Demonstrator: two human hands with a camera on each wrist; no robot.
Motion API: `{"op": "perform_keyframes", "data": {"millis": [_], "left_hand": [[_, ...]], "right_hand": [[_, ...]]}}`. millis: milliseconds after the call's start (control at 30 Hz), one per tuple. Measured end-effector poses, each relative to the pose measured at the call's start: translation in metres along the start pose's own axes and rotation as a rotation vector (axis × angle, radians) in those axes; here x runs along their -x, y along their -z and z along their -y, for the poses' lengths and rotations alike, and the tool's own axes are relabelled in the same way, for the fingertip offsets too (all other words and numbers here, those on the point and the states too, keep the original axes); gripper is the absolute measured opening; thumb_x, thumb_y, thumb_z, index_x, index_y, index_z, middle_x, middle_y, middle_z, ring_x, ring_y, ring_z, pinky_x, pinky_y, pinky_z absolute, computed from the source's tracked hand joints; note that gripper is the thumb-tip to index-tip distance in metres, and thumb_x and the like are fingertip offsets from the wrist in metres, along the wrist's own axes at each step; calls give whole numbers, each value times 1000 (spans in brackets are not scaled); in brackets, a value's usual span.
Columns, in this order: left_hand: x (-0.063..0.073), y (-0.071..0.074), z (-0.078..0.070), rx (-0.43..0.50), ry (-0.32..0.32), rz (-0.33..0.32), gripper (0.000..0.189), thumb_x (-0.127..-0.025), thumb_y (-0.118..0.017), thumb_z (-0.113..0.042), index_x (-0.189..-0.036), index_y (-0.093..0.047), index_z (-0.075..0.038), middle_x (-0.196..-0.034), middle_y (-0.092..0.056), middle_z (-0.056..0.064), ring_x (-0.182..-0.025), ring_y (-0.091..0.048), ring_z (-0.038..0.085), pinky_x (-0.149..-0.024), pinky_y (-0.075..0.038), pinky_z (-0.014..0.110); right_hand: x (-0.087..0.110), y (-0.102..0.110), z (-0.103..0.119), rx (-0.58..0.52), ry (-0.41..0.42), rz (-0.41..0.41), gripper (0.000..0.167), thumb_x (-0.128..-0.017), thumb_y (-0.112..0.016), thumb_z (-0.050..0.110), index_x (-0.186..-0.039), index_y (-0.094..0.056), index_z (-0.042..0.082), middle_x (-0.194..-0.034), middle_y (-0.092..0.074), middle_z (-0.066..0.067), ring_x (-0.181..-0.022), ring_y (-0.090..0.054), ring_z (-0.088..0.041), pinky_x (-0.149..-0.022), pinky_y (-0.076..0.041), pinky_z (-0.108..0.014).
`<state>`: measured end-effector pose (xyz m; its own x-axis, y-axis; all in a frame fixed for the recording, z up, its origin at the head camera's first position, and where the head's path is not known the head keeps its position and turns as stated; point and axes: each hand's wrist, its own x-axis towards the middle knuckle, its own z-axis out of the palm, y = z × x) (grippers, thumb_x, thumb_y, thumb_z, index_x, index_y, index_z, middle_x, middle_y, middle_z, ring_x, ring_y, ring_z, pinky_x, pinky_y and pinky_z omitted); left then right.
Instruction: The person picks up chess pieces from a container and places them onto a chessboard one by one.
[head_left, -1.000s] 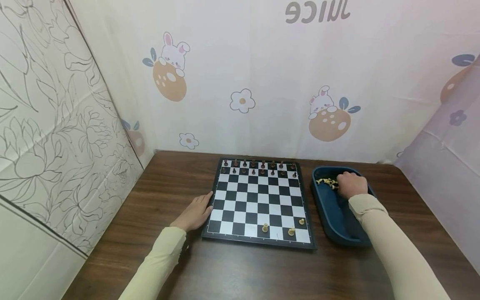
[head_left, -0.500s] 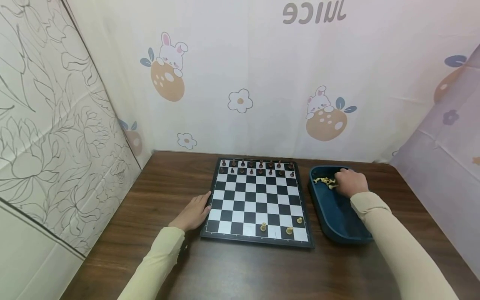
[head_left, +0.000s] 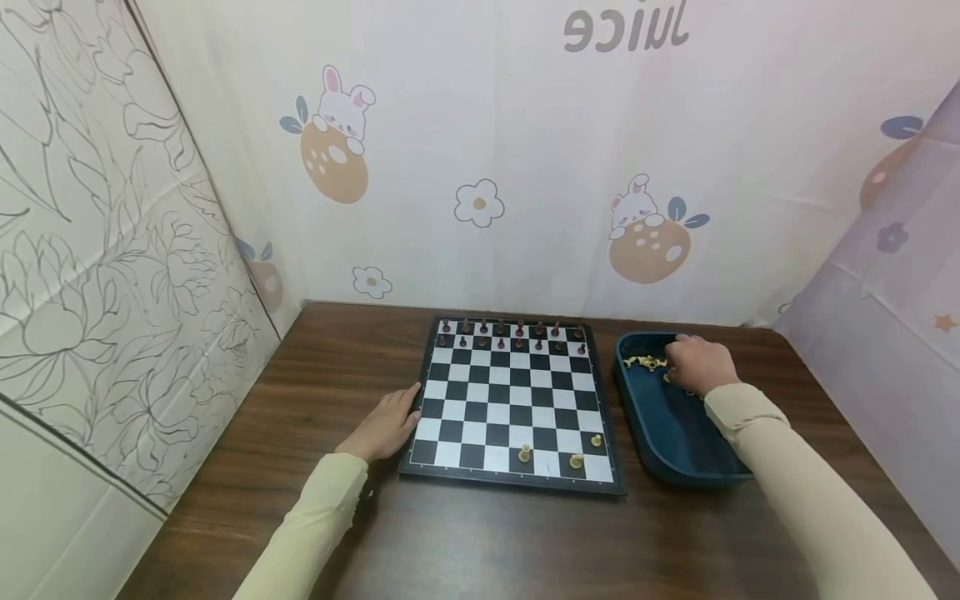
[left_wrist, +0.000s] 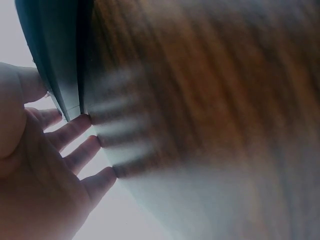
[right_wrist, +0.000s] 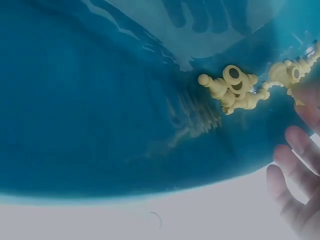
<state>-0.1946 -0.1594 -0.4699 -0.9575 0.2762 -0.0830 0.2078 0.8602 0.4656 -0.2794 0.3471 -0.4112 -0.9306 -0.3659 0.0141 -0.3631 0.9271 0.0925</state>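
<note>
Nearest to where I stand is a brown wood-grain table (head_left: 465, 550), with two forearms in pale sleeves (head_left: 795, 483) reaching across it. The person's left hand (head_left: 381, 427) lies at the left edge of a chessboard (head_left: 498, 392), its fingers extended and slightly spread, touching that edge; it grips nothing. The board lies flat and unfolded. Three light pieces (head_left: 524, 453) stand on its near right part: two in the nearest row, one in the second row at the rightmost column.

Just right of the board sits a blue tray (head_left: 693, 482) with rounded corners. The right hand (head_left: 701, 365) is down inside its far end, fingers bent and pointing to the tray floor. Beside the fingertips lies a cluster of light pieces (right_wrist: 235, 90), tipped over and touching one another. Whether the thumb and forefinger pinch one of them I cannot tell.

Two rows of dark pieces (head_left: 520, 342) occupy the board's far side. Behind the table hangs a pale curtain (head_left: 525, 250) printed with rabbits, fruit and flowers.
</note>
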Motion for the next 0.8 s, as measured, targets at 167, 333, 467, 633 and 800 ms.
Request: {"op": "perform_keyframes", "data": {"millis": [167, 333, 467, 633, 800], "left_hand": [[0, 0, -1, 3, 9, 5, 55, -102, -42, -24, -150, -25, -1, -147, -35, 20, -135, -31, 35, -111, -27, 49], [0, 1, -1, -1, 11, 6, 56, -102, -42, -25, -150, -25, -2, -147, -35, 19, -135, -31, 35, -111, -27, 48], [0, 0, -1, -2, 7, 5, 56, -102, -42, -25, -150, -25, -2, -147, -36, 19, -135, -32, 35, -111, -27, 49], [0, 0, -1, -4, 6, 9, 56, -102, -42, -25, -149, -25, -1, -147, -35, 20, -135, -32, 35, -111, -27, 49], [0, 1, -1, -2, 3, 10, 55, -102, -42, -24, -149, -25, -1, -147, -36, 21, -135, -32, 35, -111, -27, 49]], "right_hand": [[2, 7, 4, -17, 21, -8, 12, -76, -77, 11, -77, -67, 6, -71, -50, -4, -61, -49, -20, -44, -44, -34], [6, 13, 11, -18, 55, -35, 9, -77, -75, 9, -78, -66, 7, -72, -49, -4, -61, -47, -20, -43, -41, -33], [6, 17, 14, -14, 76, -57, 10, -77, -75, 9, -77, -66, 7, -72, -49, -4, -62, -47, -20, -43, -41, -33], [8, 20, 18, -5, 98, -86, 9, -76, -75, 8, -74, -66, 8, -70, -49, -3, -62, -47, -21, -42, -40, -32], [8, 22, 23, 29, 115, -108, 9, -75, -76, 7, -75, -67, 7, -70, -50, -4, -62, -48, -21, -44, -42, -33]]}}
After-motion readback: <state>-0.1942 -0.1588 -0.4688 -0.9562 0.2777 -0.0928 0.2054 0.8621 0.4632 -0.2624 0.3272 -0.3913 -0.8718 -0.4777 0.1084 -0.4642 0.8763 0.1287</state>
